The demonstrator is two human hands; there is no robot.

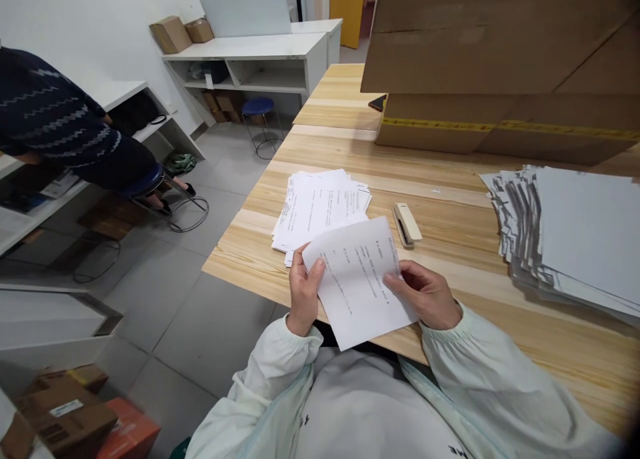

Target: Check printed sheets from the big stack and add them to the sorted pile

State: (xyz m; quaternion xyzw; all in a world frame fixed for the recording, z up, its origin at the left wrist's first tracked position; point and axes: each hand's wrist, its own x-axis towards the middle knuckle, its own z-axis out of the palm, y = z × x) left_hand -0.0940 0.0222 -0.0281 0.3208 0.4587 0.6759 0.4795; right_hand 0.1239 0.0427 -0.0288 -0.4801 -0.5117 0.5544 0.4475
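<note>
I hold a printed white sheet of paper (357,282) over the near edge of the wooden table (450,199). My left hand (303,291) grips its left edge, thumb on top. My right hand (425,293) pinches its right side. Just beyond the sheet lies a fanned pile of printed sheets (320,205). A beige stapler (407,224) rests on the table to the right of that pile, a little beyond my right hand.
A thick stack of blank-faced paper (570,239) lies at the right. Large cardboard boxes (500,65) stand at the table's far side. Another person in a dark patterned sweater (55,119) sits on a stool at the left. Boxes (70,412) sit on the floor.
</note>
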